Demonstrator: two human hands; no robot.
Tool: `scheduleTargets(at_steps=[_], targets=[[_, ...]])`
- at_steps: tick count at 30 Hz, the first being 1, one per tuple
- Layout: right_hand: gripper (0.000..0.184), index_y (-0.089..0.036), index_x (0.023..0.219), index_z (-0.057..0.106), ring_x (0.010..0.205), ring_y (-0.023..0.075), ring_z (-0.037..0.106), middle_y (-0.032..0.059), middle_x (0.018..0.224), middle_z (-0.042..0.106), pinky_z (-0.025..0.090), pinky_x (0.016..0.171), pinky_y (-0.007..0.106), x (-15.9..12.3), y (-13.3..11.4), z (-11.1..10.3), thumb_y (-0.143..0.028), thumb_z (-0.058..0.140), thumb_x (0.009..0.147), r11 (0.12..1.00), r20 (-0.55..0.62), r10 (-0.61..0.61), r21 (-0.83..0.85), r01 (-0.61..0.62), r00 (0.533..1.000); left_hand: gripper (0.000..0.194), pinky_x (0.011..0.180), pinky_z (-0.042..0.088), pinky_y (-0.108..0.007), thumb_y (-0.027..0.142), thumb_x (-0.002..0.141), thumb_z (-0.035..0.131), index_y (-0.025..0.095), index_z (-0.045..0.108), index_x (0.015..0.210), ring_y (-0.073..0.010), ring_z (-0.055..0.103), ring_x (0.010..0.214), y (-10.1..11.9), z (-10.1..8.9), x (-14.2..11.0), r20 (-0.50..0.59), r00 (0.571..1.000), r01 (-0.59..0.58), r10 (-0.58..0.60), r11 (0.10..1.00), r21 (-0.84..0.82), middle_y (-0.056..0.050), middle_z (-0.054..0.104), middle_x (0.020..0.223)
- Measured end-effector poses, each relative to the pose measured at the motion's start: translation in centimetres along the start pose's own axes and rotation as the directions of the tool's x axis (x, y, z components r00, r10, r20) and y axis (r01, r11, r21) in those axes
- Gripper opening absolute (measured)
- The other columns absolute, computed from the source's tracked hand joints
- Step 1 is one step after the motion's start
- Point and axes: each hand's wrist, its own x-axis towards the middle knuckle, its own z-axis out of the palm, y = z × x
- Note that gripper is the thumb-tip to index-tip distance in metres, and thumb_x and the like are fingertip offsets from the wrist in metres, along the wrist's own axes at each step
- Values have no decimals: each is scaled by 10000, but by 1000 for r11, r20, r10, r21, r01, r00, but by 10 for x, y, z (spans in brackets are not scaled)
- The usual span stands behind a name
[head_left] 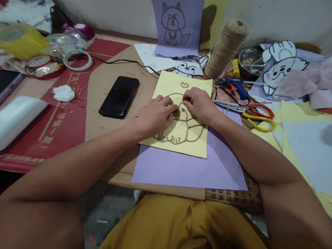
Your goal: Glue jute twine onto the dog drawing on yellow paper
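Brown cord (187, 134), laid as an animal outline on a yellow sheet (162, 87), is worked over by both hands. The fingers of the right hand (201, 106) are bunched at the upper part of the figure; whether a strand is pinched there cannot be told. The fingers of the left hand (159, 113) are curled down onto the sheet, tips partly hidden, so their grip cannot be told either.

The yellow sheet is placed toward the tabletop (99, 130)'s front edge, over a purple sheet (175, 170) reaching nearly to that edge. The sheets could be skewed if the purple one is nudged by the body or a forearm. The cord line could be pulled out of shape if a loose piece is dragged by a fingertip.

Just right of the yellow sheet, scissors (240, 108) are left, blades pointed at the right wrist; a scrape could be caused by a careless sweep. A glue gun (241, 90) is set behind them; its cable could be snagged. A phone (119, 96) is kept left, clear of the hands.
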Motion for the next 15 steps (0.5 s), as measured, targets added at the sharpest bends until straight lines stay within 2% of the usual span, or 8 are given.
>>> scheduleTargets(at_steps=[6, 15], targets=[[150, -185, 914, 743, 922, 244, 610, 100, 988, 735, 446, 846, 364, -2, -2, -4, -90, 627, 917, 998, 24, -37, -44, 38, 999, 374, 1056, 552, -497, 134, 1051, 526, 145, 787, 1318, -335, 652, 1171, 2, 1, -1, -2, 1000, 15, -15, 1000, 16, -171, 738, 1297], [185, -198, 919, 763, 965, 253, 640, 92, 992, 738, 473, 893, 368, -2, 1, -7, -76, 625, 902, 997, 54, -83, -5, 83, 995, 372, 1064, 556, -500, 140, 1057, 533, 138, 782, 1334, -342, 659, 1196, 3, 0, -1, 8, 1000, 28, -28, 999, 16, -174, 738, 1323]])
